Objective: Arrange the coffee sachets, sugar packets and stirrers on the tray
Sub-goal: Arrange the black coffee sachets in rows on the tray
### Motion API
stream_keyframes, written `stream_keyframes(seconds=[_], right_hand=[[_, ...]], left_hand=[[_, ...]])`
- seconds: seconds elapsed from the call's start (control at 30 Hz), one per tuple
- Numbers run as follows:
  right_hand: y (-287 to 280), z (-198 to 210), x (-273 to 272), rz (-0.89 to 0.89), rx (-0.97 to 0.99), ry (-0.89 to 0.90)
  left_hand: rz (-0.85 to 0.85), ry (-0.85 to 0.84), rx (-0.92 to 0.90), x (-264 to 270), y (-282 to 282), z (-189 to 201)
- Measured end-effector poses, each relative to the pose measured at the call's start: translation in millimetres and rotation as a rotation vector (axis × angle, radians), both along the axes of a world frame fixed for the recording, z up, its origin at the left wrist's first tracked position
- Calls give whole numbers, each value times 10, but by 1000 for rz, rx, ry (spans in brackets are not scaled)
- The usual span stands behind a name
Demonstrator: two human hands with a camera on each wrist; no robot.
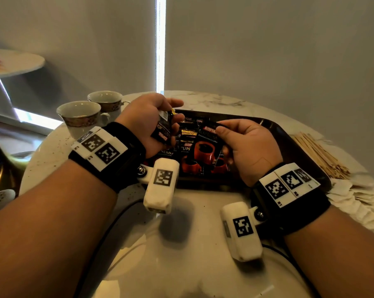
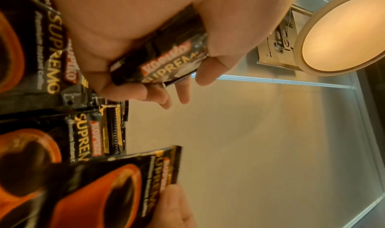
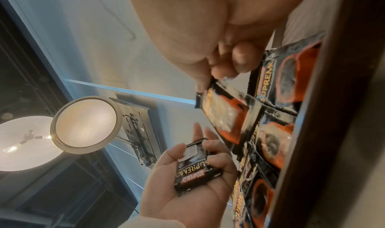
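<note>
A dark tray (image 1: 293,147) lies on the round marble table and holds several black coffee sachets (image 1: 187,136) printed with red cups. My left hand (image 1: 153,123) hovers over the tray's left end and grips a small stack of coffee sachets (image 1: 163,129) (image 2: 166,55) (image 3: 195,165). My right hand (image 1: 242,143) pinches the top of one coffee sachet (image 1: 205,145) (image 3: 227,109) (image 2: 116,187) above the ones lying on the tray. Wooden stirrers (image 1: 319,155) lie in a pile right of the tray. Pale sugar packets (image 1: 358,201) are heaped at the table's right edge.
Two teacups (image 1: 80,117) (image 1: 107,102) stand at the table's far left. A second round table (image 1: 11,61) stands further left. Cables run over the near tabletop (image 1: 181,244). A wall rises behind the table.
</note>
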State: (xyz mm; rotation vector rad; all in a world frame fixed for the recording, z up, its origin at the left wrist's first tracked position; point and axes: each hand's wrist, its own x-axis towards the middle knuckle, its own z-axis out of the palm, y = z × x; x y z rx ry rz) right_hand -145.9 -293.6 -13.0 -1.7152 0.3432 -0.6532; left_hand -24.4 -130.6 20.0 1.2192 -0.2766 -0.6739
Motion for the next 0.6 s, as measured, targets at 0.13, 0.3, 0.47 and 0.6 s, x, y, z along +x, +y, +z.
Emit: stream_keyframes(seconds=[0.13, 0.3, 0.47, 0.6], right_hand=[[-12, 5, 35, 21, -18, 97], [3, 22, 92, 78, -2, 167], [32, 3, 135, 80, 6, 191], [63, 13, 167, 86, -1, 218]], left_hand=[[-15, -27, 51, -13, 13, 14], [-92, -9, 112, -41, 5, 32], [-97, -11, 153, -37, -6, 25], [-103, 27, 125, -59, -9, 43]])
